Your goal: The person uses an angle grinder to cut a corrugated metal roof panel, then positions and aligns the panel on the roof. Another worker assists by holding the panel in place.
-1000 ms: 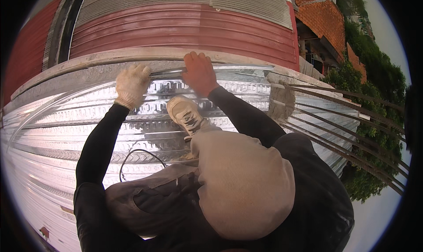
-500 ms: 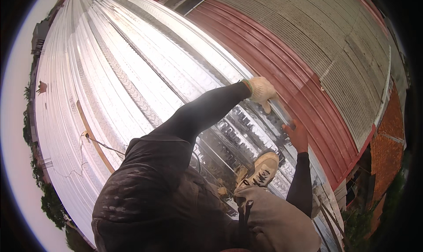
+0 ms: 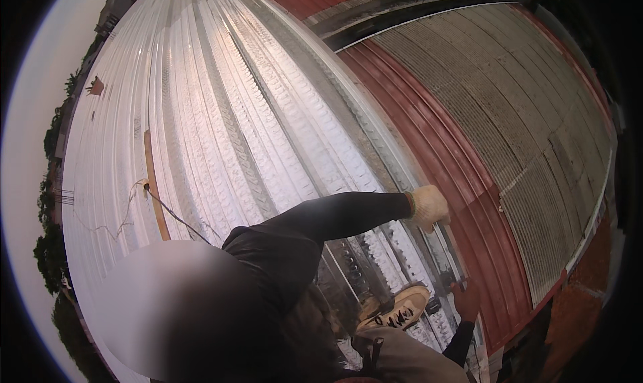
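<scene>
My left hand [image 3: 429,208], in a cream work glove, is closed over the raised edge of a shiny corrugated metal roofing sheet [image 3: 295,152]. Nearer to me, my bare right hand [image 3: 467,300] rests at the same edge with its fingers bent against the metal. A narrow bright strip of that edge runs between the two hands. The right fingertips are partly hidden, and how firmly they grip is hard to see. My shoe [image 3: 406,307] stands on the sheet just left of the right hand.
A lower red metal roof [image 3: 462,162] borders the sheet on the right, with grey corrugated roofing [image 3: 529,108] beyond. On the left lie a wooden batten [image 3: 155,189] and a dark cord [image 3: 177,213]. A blurred pale round patch [image 3: 144,302] covers the lower left.
The view has shifted, so both hands and the shoe appear lower and farther right. Both hands stay at the sheet's edge, and the blurred patch has come in at the lower left.
</scene>
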